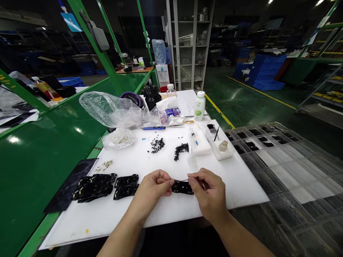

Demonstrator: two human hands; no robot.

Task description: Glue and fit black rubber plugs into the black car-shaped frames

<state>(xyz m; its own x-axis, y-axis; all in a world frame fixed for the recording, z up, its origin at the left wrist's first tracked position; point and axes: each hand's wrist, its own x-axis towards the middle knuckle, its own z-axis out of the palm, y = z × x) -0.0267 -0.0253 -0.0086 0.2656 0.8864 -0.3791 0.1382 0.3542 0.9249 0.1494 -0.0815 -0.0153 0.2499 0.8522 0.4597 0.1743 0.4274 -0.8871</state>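
A flat black plastic part (182,187) with small holes lies near the table's front edge, between my hands. My left hand (155,185) is closed, with thumb and forefinger pinched at the part's left end. My right hand (210,191) is closed on a thin dark tool (197,177), whose slim shaft points left above the part's far edge; its exact kind is unclear. Two piles of tiny black pieces (157,145) lie beyond my hands. Similar black parts (94,186) are stacked to the left, with a smaller group (125,186) beside them.
Small pale pieces (105,165) lie behind the stacks. A clear plastic bag (118,138), a blue pen-like tool (153,127), a syringe (194,137) and a white bottle (199,106) stand or lie farther back. A clear box (227,155) holds a small jar. Compartment trays (270,164) spread out at right.
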